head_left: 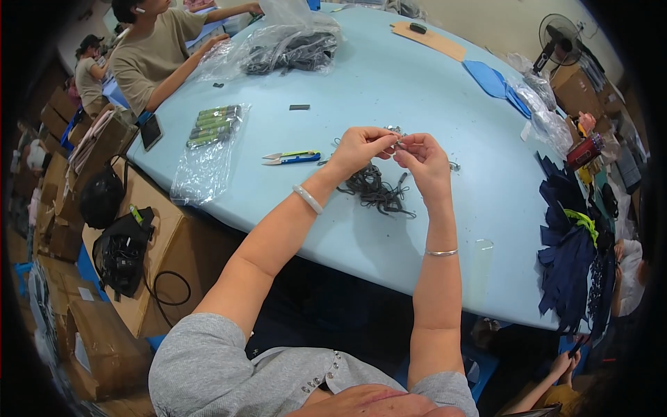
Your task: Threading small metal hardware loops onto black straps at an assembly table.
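My left hand [361, 147] and my right hand [429, 163] meet above the blue table, fingertips pinched close together. Something tiny is between them, too small and too covered by the fingers to name. Just below lies a tangled bundle of dark grey cords [376, 189], some strands reaching up near my left hand. To the left of that hand rests a pair of thread snips [292, 158] with blue and yellow-green handles. A few small metallic bits lie on the table beside my right hand.
On the left are a clear plastic bag [205, 167] with several green pieces, a phone [151, 132] and a cardboard box [187, 267]. A co-worker [149, 52] handles a clear bag of dark material [292, 52]. Navy fabric strips [559, 243] hang over the right edge.
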`<action>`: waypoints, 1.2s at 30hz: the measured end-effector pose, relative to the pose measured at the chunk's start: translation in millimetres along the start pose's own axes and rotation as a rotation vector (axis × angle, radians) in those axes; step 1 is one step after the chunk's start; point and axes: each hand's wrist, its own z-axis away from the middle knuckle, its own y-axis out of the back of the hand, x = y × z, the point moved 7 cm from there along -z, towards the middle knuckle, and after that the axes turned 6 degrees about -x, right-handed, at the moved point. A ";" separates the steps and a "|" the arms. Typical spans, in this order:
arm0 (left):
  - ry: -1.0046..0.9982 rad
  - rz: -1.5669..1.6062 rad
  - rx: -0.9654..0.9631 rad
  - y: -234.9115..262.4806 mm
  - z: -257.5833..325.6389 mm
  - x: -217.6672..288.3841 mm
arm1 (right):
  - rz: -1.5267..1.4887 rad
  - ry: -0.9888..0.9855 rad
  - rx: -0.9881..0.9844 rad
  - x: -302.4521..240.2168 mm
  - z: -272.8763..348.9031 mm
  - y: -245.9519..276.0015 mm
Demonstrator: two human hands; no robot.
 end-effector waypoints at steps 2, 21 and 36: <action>-0.021 -0.004 0.047 5.8 -0.5 0.1 | 0.010 0.007 -0.023 -4.1 1.2 -1.8; -0.059 -0.028 0.040 5.2 -0.8 -0.7 | 0.316 -0.019 0.072 -1.7 1.8 3.6; -0.376 -0.327 0.013 -8.8 7.1 26.3 | -0.150 -0.090 -0.019 -1.4 1.9 2.2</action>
